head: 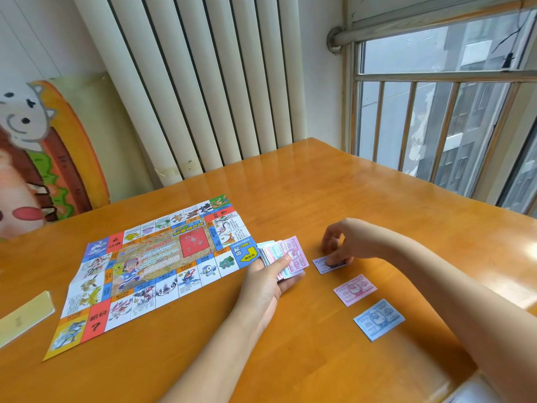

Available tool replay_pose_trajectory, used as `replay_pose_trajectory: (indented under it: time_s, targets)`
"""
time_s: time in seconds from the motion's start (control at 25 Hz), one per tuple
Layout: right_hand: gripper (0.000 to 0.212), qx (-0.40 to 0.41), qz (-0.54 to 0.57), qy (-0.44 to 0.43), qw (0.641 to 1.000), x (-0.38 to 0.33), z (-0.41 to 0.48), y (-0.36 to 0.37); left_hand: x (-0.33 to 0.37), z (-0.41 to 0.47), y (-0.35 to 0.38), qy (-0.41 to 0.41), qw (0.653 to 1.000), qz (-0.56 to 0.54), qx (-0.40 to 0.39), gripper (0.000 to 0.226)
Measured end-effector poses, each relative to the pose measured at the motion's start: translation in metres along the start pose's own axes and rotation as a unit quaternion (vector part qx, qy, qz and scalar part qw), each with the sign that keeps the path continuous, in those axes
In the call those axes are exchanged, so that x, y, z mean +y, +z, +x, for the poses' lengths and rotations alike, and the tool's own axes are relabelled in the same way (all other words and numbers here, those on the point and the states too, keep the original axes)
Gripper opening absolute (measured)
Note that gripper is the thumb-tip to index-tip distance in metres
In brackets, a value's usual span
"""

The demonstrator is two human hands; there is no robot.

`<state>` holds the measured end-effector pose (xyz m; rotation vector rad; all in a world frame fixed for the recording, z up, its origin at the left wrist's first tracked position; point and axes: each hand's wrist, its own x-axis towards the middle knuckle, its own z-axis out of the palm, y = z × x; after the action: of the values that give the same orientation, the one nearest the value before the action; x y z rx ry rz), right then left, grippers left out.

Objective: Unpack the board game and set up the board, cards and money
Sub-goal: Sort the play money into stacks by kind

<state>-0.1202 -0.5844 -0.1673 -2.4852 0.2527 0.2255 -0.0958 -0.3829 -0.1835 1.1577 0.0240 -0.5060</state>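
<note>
Blue note [378, 319], nearest, lies flat on the bench [319, 184]. It is printed 500 and looks like more than one sheet squared up.
- Pink note [355, 290] is just beyond it and apart, marked 1000, also flat.
- Purple note [322, 264] is next in the row. The right hand [338, 242] arches over it, fingers [331, 260] curled down and pinching its far end against the wood.
- The left hand [270, 274] is palm up and cups the money stack [283, 254], thumb clamped across the top pink sheet. The stack is fanned slightly, with blue and pink edges showing.

Handling, as judged: the paper is thin, very light and limp, and slick sheet on sheet. Flat notes are best slid to an edge or lifted by a corner. Hold the stack by its long sides with the thumb on top, or it will splay.

- The board [154, 269] is left of the stack, unfolded, a creased paper sheet with bright squares around a picture centre.
- A pale strip [23, 318] lies at the bench's left edge.
- No cards are identifiable.
</note>
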Motion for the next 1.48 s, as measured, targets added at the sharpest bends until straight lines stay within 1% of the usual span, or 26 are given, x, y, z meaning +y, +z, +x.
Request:
replay_pose_trajectory:
  time_s: [0.24, 0.32, 0.36, 0.4, 0.44, 0.48, 0.52, 0.6, 0.64, 0.76, 0.8, 0.84, 0.88, 0.96, 1.0, 1.04, 1.16, 1.24, 1.28, 1.4, 1.48]
  targets:
    - [0.026, 0.004, 0.012, 0.002, 1.0, -0.004, 0.008, -0.001, -0.001, 0.001, -0.001, 0.007, 1.0, -0.001, -0.002, 0.01]
    - [0.023, 0.027, 0.008, -0.005, 1.0, -0.006, 0.007, -0.002, -0.002, 0.002, -0.002, 0.013, 1.0, -0.004, -0.003, 0.01]
    - [0.022, 0.064, 0.032, -0.014, 0.997, -0.008, 0.005, -0.001, -0.003, 0.002, -0.002, 0.017, 1.0, -0.005, -0.005, 0.01]
    - [0.025, 0.101, 0.09, -0.026, 0.99, -0.012, 0.001, 0.001, -0.004, 0.002, -0.002, 0.022, 1.0, -0.005, -0.007, 0.011]
    - [0.03, 0.12, 0.166, -0.038, 0.978, -0.016, -0.005, 0.004, -0.005, 0.002, -0.002, 0.029, 1.0, -0.004, -0.01, 0.011]
    - [0.034, 0.116, 0.228, -0.053, 0.965, -0.022, -0.01, 0.007, -0.006, 0.002, -0.002, 0.037, 0.999, -0.001, -0.014, 0.012]
    - [0.034, 0.093, 0.261, -0.067, 0.959, -0.026, -0.015, 0.012, -0.007, 0.001, -0.001, 0.043, 0.999, 0.0, -0.021, 0.013]
    - [0.028, 0.058, 0.281, -0.084, 0.954, -0.033, -0.024, 0.025, -0.008, -0.002, 0.002, 0.05, 0.998, -0.008, -0.042, 0.015]
    - [0.023, 0.071, 0.288, -0.081, 0.951, -0.035, -0.025, 0.03, -0.009, -0.004, 0.003, 0.051, 0.997, -0.013, -0.051, 0.015]
    - [0.017, 0.169, 0.322, -0.07, 0.929, -0.033, -0.031, 0.024, -0.01, -0.006, 0.003, 0.044, 0.997, -0.028, -0.054, 0.013]
    - [0.015, 0.174, 0.328, -0.077, 0.925, -0.029, -0.034, 0.017, -0.009, -0.006, 0.002, 0.038, 0.997, -0.034, -0.051, 0.012]
    - [0.014, 0.156, 0.308, -0.087, 0.934, -0.026, -0.039, 0.009, -0.008, -0.006, 0.001, 0.028, 0.998, -0.041, -0.047, 0.01]
    - [0.014, 0.12, 0.26, -0.098, 0.953, -0.022, -0.044, 0.001, -0.007, -0.006, 0.0, 0.013, 0.998, -0.049, -0.041, 0.009]
    - [0.009, 0.04, 0.107, -0.113, 0.987, -0.017, -0.054, -0.013, -0.003, -0.006, 0.0, -0.021, 0.998, -0.06, -0.028, 0.007]
    - [0.006, 0.025, 0.034, -0.121, 0.992, -0.015, -0.059, -0.019, -0.002, -0.007, 0.0, -0.035, 0.997, -0.061, -0.027, 0.007]
    - [0.009, 0.028, -0.017, -0.132, 0.991, -0.013, -0.063, -0.024, -0.001, -0.009, 0.0, -0.045, 0.997, -0.064, -0.029, 0.006]
    - [0.013, 0.034, -0.064, -0.155, 0.985, -0.01, -0.072, -0.036, 0.002, -0.014, 0.001, -0.057, 0.995, -0.069, -0.04, 0.004]
    - [0.018, 0.023, -0.119, -0.152, 0.981, -0.009, -0.073, -0.037, 0.003, -0.016, 0.001, -0.06, 0.995, -0.069, -0.044, 0.005]
    - [0.018, 0.017, -0.142, -0.147, 0.979, -0.009, -0.072, -0.035, 0.003, -0.016, 0.001, -0.061, 0.995, -0.067, -0.046, 0.006]
    - [0.013, -0.004, -0.137, -0.14, 0.981, -0.009, -0.069, -0.028, 0.003, -0.016, 0.0, -0.063, 0.994, -0.067, -0.05, 0.007]
    - [0.015, -0.033, -0.132, -0.113, 0.984, -0.007, -0.063, -0.023, 0.004, -0.016, -0.001, -0.063, 0.994, -0.071, -0.052, 0.008]
